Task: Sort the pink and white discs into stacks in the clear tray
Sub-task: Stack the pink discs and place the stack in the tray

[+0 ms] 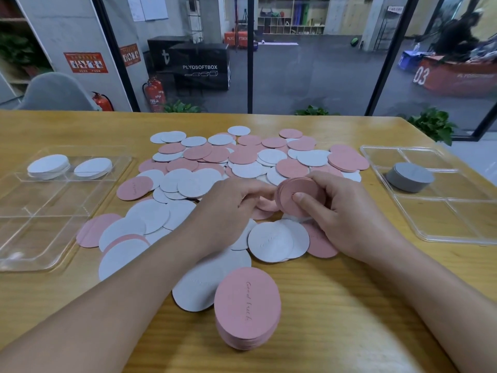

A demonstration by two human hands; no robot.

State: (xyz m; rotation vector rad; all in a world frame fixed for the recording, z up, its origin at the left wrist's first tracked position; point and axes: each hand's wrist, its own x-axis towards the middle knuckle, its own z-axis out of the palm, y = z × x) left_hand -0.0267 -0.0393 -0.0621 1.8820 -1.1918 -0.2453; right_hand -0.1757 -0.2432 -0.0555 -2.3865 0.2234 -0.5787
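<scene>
- Far left, I saw a clear tray [35, 238] on the tabletop [336, 305], with two short stacks of white discs [49, 166] in its far compartments; I judged these the only sorted whites so far, and the near compartments held nothing I could make out.
- Between the trays, a loose heap of pink and white discs [242, 160] lay overlapped across the tabletop, which I read as most of the sorting still to do.
- Left of centre, my left hand [231, 203] reached into the heap, fingers curled toward the pink discs at the middle; I could not tell whether that grip had hold of a disc or only touched one.
- Near the front edge, a tall pink stack [247, 305] stood on the bare tabletop, outside either tray; I judged it gathered but not yet placed.
- Right of centre, my right hand [347, 211] gripped a small bundle of pink discs [301, 195] held on edge above the heap, thumb pressed on its face and fingers wrapped behind.
- Far right, a second clear tray [457, 232] held one grey stack [410, 176] in a middle compartment; no pink discs had reached either tray.
</scene>
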